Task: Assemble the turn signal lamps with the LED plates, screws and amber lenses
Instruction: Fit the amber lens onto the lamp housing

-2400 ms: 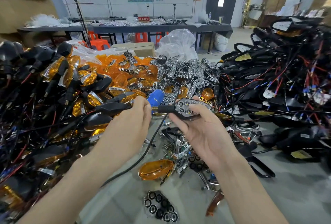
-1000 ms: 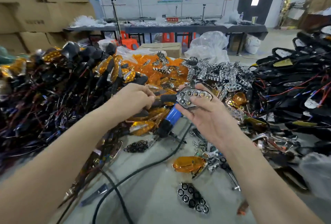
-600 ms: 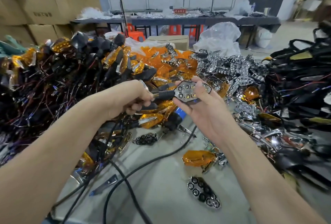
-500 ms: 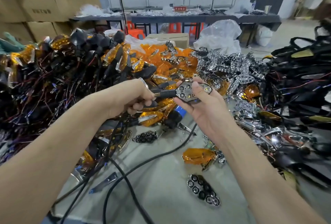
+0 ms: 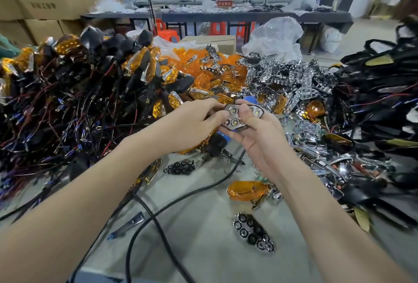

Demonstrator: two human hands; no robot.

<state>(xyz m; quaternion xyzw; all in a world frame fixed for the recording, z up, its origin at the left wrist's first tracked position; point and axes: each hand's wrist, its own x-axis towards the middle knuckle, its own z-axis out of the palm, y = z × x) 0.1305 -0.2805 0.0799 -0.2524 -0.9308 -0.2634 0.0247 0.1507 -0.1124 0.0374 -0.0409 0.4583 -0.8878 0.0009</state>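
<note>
Both hands hold one turn signal lamp (image 5: 235, 119) at mid-frame; its chrome LED plate faces up in the black housing. My right hand (image 5: 260, 137) cups it from below, with the thumb on the plate. My left hand (image 5: 192, 122) grips its left end, fingers curled at the plate's edge. A loose amber lens (image 5: 246, 190) lies on the table below my right wrist. Near the front lies a chrome LED plate (image 5: 253, 233). A smaller black plate (image 5: 178, 167) sits under my left wrist. I cannot make out any screws.
Finished lamps with wires (image 5: 79, 92) are piled at the left, amber lenses (image 5: 203, 67) and chrome plates (image 5: 294, 79) behind, black housings (image 5: 373, 92) at the right. A blue-handled tool (image 5: 222, 140) and its black cable (image 5: 181, 201) cross the grey table (image 5: 203, 248).
My left hand has slid right along the lamp's stem to the plate's edge. My right thumb now lies on the plate. The head camera has tipped down slightly.
</note>
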